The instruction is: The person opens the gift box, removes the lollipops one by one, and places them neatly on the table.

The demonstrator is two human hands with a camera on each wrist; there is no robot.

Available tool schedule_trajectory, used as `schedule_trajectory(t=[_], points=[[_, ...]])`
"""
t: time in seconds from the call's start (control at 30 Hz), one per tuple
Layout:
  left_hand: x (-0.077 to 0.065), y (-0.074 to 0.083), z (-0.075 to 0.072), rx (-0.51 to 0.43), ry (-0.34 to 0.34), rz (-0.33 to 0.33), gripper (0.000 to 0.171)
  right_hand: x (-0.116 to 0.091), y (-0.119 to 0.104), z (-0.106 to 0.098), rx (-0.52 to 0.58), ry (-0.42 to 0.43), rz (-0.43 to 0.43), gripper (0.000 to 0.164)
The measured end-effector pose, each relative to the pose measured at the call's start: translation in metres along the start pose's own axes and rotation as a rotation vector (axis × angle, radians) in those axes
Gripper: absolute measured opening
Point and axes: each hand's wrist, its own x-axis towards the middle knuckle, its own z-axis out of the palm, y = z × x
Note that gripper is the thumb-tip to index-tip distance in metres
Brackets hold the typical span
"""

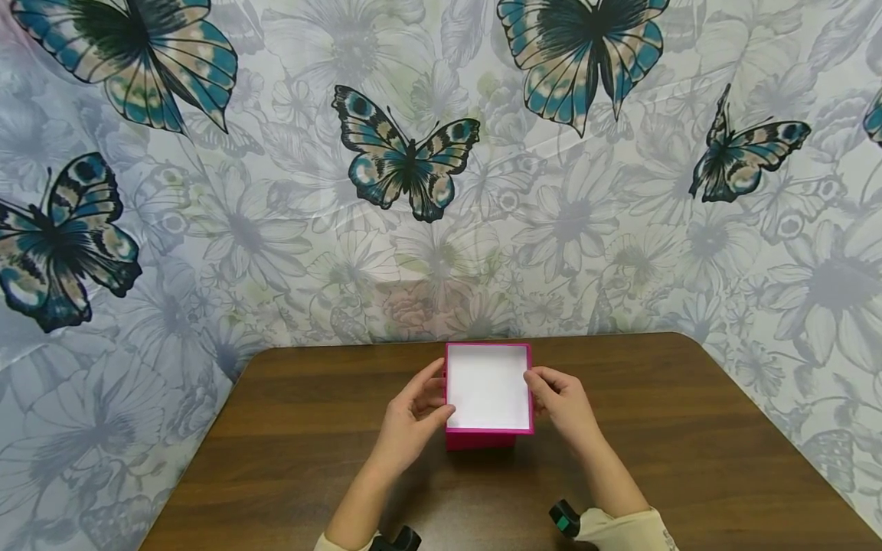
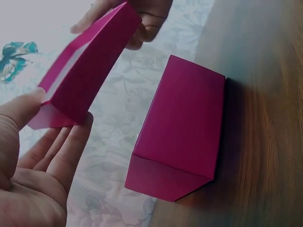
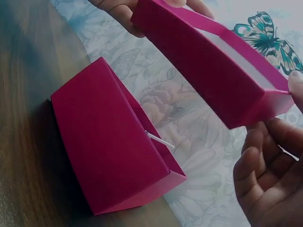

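Observation:
A magenta box lid [image 1: 488,386], white inside and with its hollow side facing up, hangs above a magenta box [image 2: 180,123] on the table. My left hand [image 1: 409,425] holds the lid's left side, its thumb at the rim and its fingers underneath. At the opposite side my right hand [image 1: 563,405] grips the lid between thumb and fingers. The box stands upright below, apart from the lid in both wrist views; the head view shows only its front strip. A thin white stick [image 3: 160,140] pokes out over the box's edge in the right wrist view.
The brown wooden table [image 1: 331,398] has angled sides and meets a patterned cloth [image 1: 586,268] with butterflies and flowers at its back edge. Black wrist devices [image 1: 565,518] sit by both cream sleeves [image 1: 623,532].

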Motion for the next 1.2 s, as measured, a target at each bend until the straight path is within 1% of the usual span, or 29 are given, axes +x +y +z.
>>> schedule_trajectory(t=[0.1, 0.2, 0.33, 0.4, 0.47, 0.57, 0.67, 0.8, 0.9, 1.03, 1.2], points=[[0.002, -0.002, -0.001, -0.004, 0.013, -0.008, 0.062, 0.001, 0.003, -0.001, -0.02, -0.015, 0.023, 0.039], [0.003, -0.003, -0.002, -0.032, 0.018, -0.028, 0.057, 0.002, 0.005, 0.0, -0.055, -0.011, -0.009, 0.041], [0.003, -0.004, -0.006, -0.058, 0.035, -0.058, 0.055, 0.003, 0.007, 0.004, -0.093, 0.02, -0.137, 0.04], [0.004, -0.004, -0.008, -0.05, 0.054, -0.077, 0.055, 0.003, 0.008, 0.006, -0.107, 0.042, -0.211, 0.039], [0.004, -0.005, -0.011, -0.038, 0.075, -0.094, 0.055, 0.003, 0.01, 0.008, -0.112, 0.044, -0.277, 0.037], [0.005, -0.005, -0.015, -0.022, 0.109, -0.116, 0.053, 0.001, 0.012, 0.013, -0.152, 0.015, -0.366, 0.04], [0.006, -0.003, -0.02, -0.01, 0.134, -0.132, 0.051, -0.001, 0.014, 0.021, -0.191, -0.035, -0.421, 0.049], [0.007, 0.0, -0.028, 0.005, 0.156, -0.144, 0.05, -0.001, 0.014, 0.03, -0.244, -0.102, -0.455, 0.07], [0.009, 0.0, -0.034, 0.014, 0.17, -0.147, 0.049, 0.0, 0.014, 0.036, -0.299, -0.125, -0.485, 0.082], [0.01, -0.001, -0.04, 0.01, 0.169, -0.157, 0.049, 0.002, 0.014, 0.042, -0.353, -0.106, -0.505, 0.085], [0.01, -0.001, -0.047, -0.001, 0.171, -0.182, 0.046, 0.001, 0.015, 0.052, -0.361, -0.091, -0.484, 0.083]])
